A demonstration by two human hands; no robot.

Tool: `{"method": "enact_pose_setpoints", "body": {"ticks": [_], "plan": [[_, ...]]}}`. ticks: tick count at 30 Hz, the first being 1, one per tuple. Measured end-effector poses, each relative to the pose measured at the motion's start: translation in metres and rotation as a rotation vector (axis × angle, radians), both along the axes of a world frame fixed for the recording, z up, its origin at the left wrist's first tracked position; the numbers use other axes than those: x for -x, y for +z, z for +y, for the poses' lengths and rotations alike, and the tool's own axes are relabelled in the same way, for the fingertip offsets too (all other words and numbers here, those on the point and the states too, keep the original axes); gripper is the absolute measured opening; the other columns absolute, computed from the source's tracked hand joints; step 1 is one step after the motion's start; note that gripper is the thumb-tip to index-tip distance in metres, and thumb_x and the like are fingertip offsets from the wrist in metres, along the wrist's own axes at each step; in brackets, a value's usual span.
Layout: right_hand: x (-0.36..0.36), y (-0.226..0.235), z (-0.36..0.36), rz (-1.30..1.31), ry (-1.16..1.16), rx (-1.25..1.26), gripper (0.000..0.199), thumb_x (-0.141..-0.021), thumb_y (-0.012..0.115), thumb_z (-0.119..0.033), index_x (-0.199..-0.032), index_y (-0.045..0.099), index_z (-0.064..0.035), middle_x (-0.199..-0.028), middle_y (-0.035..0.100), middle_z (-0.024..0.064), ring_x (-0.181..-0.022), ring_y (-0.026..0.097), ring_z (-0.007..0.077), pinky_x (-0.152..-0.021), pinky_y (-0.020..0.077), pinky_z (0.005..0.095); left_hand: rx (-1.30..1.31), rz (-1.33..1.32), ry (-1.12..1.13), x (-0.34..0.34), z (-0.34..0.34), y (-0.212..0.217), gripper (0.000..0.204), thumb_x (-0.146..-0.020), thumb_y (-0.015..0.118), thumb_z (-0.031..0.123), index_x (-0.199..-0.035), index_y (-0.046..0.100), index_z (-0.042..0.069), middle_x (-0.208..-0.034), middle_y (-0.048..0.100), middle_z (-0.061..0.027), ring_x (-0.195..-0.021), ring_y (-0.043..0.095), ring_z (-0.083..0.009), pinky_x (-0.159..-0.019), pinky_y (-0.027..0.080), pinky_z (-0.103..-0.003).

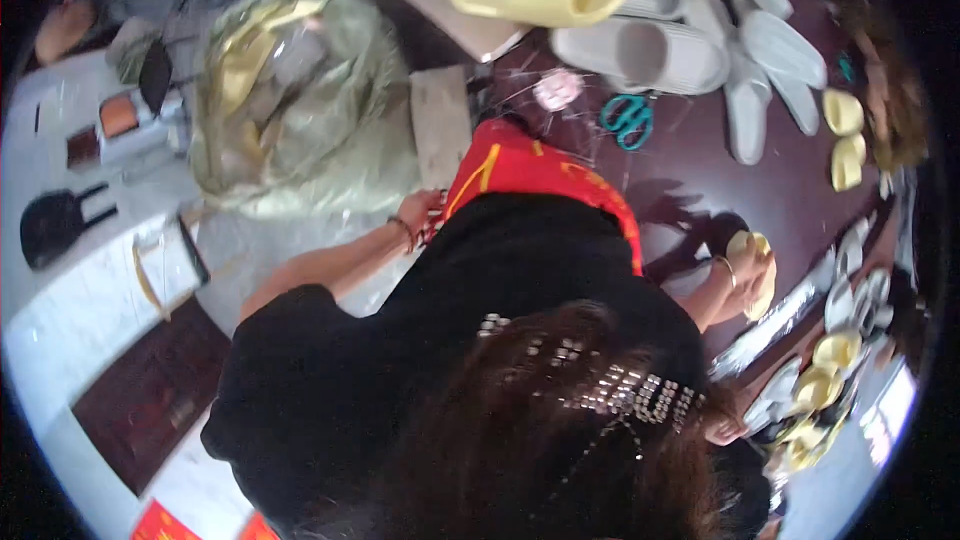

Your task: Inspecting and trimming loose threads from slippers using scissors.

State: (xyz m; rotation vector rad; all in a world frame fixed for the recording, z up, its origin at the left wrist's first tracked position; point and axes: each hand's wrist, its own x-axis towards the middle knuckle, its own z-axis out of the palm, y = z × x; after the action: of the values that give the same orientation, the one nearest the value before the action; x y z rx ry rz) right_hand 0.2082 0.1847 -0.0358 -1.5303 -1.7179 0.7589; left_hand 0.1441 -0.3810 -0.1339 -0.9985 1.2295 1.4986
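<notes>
One yellow slipper [765,296] in right fingers [752,273]; left fingers [424,207] beside red apron [535,174]

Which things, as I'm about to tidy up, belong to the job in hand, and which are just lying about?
In the job:
yellow slipper, held in the right hand
probably the grey slippers on the dark table
perhaps the green sack

Apparently just lying about:
teal scissors, untouched
pink bundle

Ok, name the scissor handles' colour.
The scissor handles are teal, best seen in the head view.
</notes>
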Motion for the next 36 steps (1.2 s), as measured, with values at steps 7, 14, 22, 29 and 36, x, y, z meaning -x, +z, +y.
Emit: {"method": "enact_pose_setpoints", "body": {"ticks": [7, 14, 22, 29, 36], "plan": [[-0.006, 0.052, -0.029, -0.494, 0.589, -0.364, 0.04, -0.073, 0.059, -0.013, -0.113, 0.051, -0.0117, -0.11, 0.052, 0.0034, -0.095, 0.052, 0.0204, -0.081, 0.0402, 0.035, 0.071, -0.041, -0.32, 0.007, -0.011, 0.066, 0.015, -0.079, 0.049, 0.023, -0.083, 0.058, 0.011, -0.076, 0.058, 0.0024, -0.069, 0.058, -0.009, -0.051, 0.041, -0.029], [0.084, 0.065, -0.059, 0.156, 0.638, 0.458, 0.032, -0.079, 0.055, -0.006, -0.111, 0.05, -0.0053, -0.104, 0.054, 0.0052, -0.089, 0.054, 0.0176, -0.074, 0.0445, 0.0288, 0.001, 0.312, -0.285, 0.011, -0.009, -0.001, 0.021, -0.078, 0.053, 0.021, -0.094, 0.058, 0.007, -0.074, 0.058, 0.0003, -0.065, 0.056, -0.0098, -0.05, 0.043, -0.024], [0.093, 0.05, -0.09, 0.126, 0.722, 0.534, 0.033, -0.08, 0.055, -0.006, -0.112, 0.049, -0.0025, -0.103, 0.056, 0.008, -0.095, 0.053, 0.0185, -0.075, 0.0452, 0.0284, -0.079, 0.182, -0.326, -0.018, 0.049, -0.081, 0.046, -0.081, 0.049, 0.029, -0.121, 0.041, 0.009, -0.101, 0.058, -0.0131, -0.086, 0.055, -0.031, -0.071, 0.045, -0.041], [0.109, 0.021, -0.186, -0.21, 1.255, 0.91, 0.033, -0.083, 0.051, -0.012, -0.114, 0.049, -0.001, -0.11, 0.053, 0.01, -0.103, 0.048, 0.0177, -0.087, 0.0381, 0.028, -0.02, 1.253, -1.196, 0.04, 0.063, -0.062, 0.049, -0.084, 0.041, 0.025, -0.131, 0.027, 0.016, -0.127, 0.04, -0.0135, -0.115, 0.037, -0.0324, -0.087, 0.039, -0.04], [0.108, -0.02, -0.25, -0.517, 1.774, 1.302, 0.036, -0.088, 0.043, -0.02, -0.118, 0.044, 0.0005, -0.117, 0.047, 0.0092, -0.106, 0.044, 0.0146, -0.092, 0.0323, 0.0257, -0.336, 1.072, -1.577, 0.096, 0.092, 0.02, 0.043, -0.087, 0.04, 0.031, -0.124, 0.037, 0.01, -0.118, 0.048, -0.0135, -0.11, 0.044, -0.0287, -0.09, 0.037, -0.037]]}}
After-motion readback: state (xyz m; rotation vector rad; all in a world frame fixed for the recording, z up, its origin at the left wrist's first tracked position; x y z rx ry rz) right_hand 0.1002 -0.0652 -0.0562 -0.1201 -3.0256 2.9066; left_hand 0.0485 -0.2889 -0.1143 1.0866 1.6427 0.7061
